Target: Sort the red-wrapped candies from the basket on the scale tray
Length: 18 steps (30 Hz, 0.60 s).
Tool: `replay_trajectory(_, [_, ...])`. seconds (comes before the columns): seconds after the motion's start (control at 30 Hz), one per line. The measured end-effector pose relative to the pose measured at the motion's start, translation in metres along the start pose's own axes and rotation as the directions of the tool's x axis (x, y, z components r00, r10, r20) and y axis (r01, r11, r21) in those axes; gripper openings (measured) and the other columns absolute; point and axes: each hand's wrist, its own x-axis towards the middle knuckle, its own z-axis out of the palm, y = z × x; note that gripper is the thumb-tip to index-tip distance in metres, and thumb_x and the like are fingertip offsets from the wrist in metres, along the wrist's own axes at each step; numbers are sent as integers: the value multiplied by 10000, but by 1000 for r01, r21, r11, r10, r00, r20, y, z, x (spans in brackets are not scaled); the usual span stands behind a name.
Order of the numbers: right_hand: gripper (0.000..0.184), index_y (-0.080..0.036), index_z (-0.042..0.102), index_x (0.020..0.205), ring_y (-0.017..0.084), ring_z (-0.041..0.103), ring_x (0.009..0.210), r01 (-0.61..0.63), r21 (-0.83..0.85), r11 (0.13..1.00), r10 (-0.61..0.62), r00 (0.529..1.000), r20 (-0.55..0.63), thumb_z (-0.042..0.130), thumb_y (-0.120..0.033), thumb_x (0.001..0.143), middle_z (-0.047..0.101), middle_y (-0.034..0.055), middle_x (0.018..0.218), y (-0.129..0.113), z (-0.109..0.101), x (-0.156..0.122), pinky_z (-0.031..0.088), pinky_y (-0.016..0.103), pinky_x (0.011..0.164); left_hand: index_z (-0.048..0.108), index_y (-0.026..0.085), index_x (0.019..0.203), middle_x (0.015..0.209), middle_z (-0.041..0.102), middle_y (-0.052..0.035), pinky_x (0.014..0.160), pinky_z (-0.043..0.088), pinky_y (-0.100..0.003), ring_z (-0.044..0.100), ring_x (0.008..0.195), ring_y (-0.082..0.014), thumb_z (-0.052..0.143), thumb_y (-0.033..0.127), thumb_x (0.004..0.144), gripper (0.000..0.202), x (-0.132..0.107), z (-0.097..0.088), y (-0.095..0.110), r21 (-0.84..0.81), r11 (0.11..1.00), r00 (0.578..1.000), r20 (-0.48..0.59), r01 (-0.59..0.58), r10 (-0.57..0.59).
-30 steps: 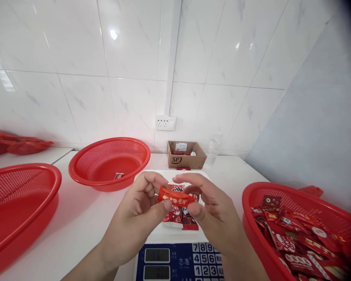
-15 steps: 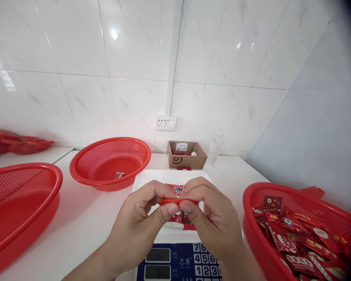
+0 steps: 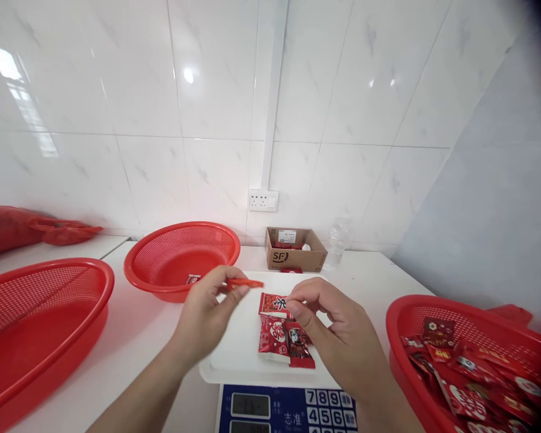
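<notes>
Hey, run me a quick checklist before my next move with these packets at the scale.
1. Left hand has hold of the thin red packet: ok, pinched between thumb and fingers.
2. Right hand is free: cannot tell; thumb and fingertips are close together, and nothing plainly shows between them.
3. Tray packets rest within the white tray: ok.
4. Those packets are fully visible: not ok; the right hand covers part of the upper one.
5. Upper display is readable: not ok, digits too faint.
6. Right basket has packets: ok, many inside.
</notes>
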Motion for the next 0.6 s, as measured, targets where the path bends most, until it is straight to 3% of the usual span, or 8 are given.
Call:
replay_trajectory(0.07, [182,-221,612,752,120,558,594,-12,-19,1000,12,1000,-20,547,-297,904,625,-6,720,-1,-4,0,486,224,536,596,223,892,891,697,-27,735,485,-302,631,826,-195,511,388,891,186,15,-18,-21,351,931,990,-132,95,-51])
replay_trajectory(0.2, [185,-228,636,792,126,588,577,-51,-64,997,48,998,-39,542,-343,904,642,-11,702,-1,-10,0,493,226,506,615,204,853,862,694,-79,678,479,-372,632,795,-273,485,334,869,185,41,-56,-62,535,815,969,-212,224,-128])
replay_trajectory(0.3, [225,-258,638,1084,140,636,627,-105,-45,993,100,990,-101,551,-355,901,691,2,817,2,-12,-2,522,236,498,631,162,1022,1108,659,-177,792,467,-482,561,1073,-392,460,279,860,263,48,-68,-77,618,753,971,-204,224,-122])
replay_trajectory(0.4, [475,-290,469,1359,156,652,718,-104,14,995,104,980,-172,564,-344,896,704,22,934,4,-11,-3,569,269,553,563,156,1221,1342,529,-189,958,383,-535,384,1295,-391,430,263,888,375,44,-54,-74,649,751,992,-105,122,-71])
replay_trajectory(0.5, [500,-292,461,1373,153,641,709,-97,32,995,101,981,-168,575,-350,890,705,27,931,4,-12,-3,570,259,531,605,198,1181,1278,597,-125,1016,376,-459,456,1256,-309,455,291,903,330,36,-22,-63,608,794,993,109,-30,-45])
replay_trajectory(0.6, [433,-280,529,1312,143,637,679,-116,10,993,116,982,-147,575,-360,890,707,25,914,2,-14,-3,552,233,502,640,202,1131,1216,647,-99,1017,394,-393,530,1186,-262,525,326,887,297,31,14,-53,524,840,943,329,-142,-45])
